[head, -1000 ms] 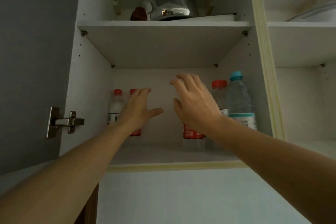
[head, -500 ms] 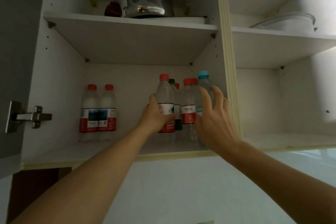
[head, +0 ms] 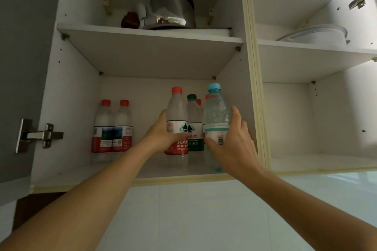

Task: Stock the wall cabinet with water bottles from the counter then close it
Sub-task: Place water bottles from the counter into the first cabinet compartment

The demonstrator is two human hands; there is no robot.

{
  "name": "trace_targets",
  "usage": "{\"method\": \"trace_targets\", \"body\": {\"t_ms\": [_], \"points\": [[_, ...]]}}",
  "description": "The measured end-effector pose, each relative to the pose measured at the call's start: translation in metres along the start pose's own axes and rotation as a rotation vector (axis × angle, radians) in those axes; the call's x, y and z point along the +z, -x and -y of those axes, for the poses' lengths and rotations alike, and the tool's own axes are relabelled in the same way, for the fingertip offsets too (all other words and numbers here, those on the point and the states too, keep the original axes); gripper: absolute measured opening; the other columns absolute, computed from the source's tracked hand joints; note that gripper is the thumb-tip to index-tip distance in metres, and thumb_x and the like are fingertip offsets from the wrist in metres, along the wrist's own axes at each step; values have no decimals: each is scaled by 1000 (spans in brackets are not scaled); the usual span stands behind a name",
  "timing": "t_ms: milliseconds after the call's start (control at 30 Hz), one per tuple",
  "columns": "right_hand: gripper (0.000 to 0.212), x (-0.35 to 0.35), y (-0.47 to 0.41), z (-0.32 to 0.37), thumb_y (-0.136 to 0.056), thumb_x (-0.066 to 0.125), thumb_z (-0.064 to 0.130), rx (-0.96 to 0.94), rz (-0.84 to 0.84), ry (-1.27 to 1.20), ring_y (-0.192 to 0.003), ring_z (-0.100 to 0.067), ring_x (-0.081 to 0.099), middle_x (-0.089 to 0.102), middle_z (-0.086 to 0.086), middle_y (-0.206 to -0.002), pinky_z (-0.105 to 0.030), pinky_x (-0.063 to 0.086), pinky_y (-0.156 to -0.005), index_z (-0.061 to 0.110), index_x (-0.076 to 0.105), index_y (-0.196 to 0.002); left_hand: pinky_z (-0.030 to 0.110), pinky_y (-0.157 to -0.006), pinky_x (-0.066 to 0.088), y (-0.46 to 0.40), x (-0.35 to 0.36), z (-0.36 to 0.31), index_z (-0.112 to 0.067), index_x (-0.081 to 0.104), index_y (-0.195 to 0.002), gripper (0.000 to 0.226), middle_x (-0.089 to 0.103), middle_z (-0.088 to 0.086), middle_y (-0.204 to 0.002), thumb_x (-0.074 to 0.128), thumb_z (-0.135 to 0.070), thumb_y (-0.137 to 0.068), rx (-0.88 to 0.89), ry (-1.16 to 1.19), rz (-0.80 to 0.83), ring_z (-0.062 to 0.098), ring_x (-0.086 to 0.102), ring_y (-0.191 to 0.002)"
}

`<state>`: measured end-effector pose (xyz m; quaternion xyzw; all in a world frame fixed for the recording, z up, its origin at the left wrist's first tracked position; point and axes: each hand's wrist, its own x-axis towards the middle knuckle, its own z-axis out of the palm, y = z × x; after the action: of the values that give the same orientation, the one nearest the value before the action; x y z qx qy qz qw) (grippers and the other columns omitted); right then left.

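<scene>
Cabinet: white wall cabinet, door open.
Lower shelf: two red-label bottles at left.
Left hand: grips red-capped bottle.
Right hand: wraps blue-capped bottle, standing on shelf.
Upper shelf: steel kettle.

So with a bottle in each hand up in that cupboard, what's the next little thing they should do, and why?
Probably let go of both and draw the arms out. The left hand grips the red-capped bottle and the right hand grips the blue-capped bottle, and both bottles look upright on the lower shelf beside the green-capped bottle. They seem placed, and the cabinet is not yet closed.
</scene>
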<state>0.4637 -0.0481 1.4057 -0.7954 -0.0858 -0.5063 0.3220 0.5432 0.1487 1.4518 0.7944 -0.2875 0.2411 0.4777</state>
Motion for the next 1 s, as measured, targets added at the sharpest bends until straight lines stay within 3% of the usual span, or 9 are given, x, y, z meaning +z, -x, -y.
{"method": "trace_targets", "body": {"t_ms": [100,333,433,567,633,700,800,900,1000], "points": [[98,10,-2,12,-86,77,42,-20,80,-50,-103,-14,60,51,1,-135,-36,61,-83,39,9,-156,24,-68,51,5,-17,5,-36,36,-142,79,63,-16,-109,84,-21,-81,-20,11,1,2,63,-96],[81,48,-17,26,-84,81,36,-24,241,-227,-91,-3,65,62,11,-115,-16,53,-68,28,31,-148,20,-56,52,14,-60,26,-47,35,-122,68,63,-18,-101,82,-18,-83,-82,-3,-25,-2,68,-81],[69,59,-23,28,-83,82,33,16,308,-289,-93,-6,68,66,9,-113,-25,59,-75,25,42,-139,9,-50,49,16,-73,33,-44,36,-127,69,64,-21,-100,81,-17,-83,-80,-7,-23,-14,65,-70],[54,68,-32,31,-81,84,32,42,404,-304,-88,-4,69,69,10,-105,-17,54,-67,25,54,-125,8,-50,48,19,-81,34,-37,33,-147,82,65,-21,-101,81,-18,-83,-86,-2,-9,-16,65,-70],[53,73,-37,33,-81,84,30,61,441,-315,-89,-4,68,69,10,-105,-16,50,-64,25,54,-124,11,-60,52,20,-82,32,-35,25,-153,92,65,-9,-126,82,-20,-83,-78,-28,-1,-15,66,-78],[48,77,-42,35,-81,84,27,88,484,-331,-88,-5,67,68,9,-103,-17,51,-64,27,54,-117,26,-85,54,22,-81,30,-37,1,-159,115,52,-1,-147,84,-25,-80,-45,-95,-37,-2,65,-106],[43,78,-49,38,-81,84,23,125,555,-335,-93,-10,69,69,5,-107,-26,58,-73,31,54,-110,49,-106,49,26,-80,31,-52,-21,-151,138,39,5,-158,90,-31,-72,68,-255,-55,21,56,-128],[60,79,-52,44,-80,85,22,120,591,-295,-99,-14,69,68,2,-115,-36,62,-80,27,50,-129,51,-106,50,27,-86,34,-58,-17,-150,138,23,1,-161,92,-31,-70,138,-351,37,20,49,-133],[109,89,-51,49,-78,87,21,4,591,-197,-109,-16,67,62,1,-129,-42,60,-91,32,13,-157,36,-109,43,21,-92,37,-49,-9,-156,136,18,-3,-159,92,-35,-68,213,-439,26,9,37,-130]]}}
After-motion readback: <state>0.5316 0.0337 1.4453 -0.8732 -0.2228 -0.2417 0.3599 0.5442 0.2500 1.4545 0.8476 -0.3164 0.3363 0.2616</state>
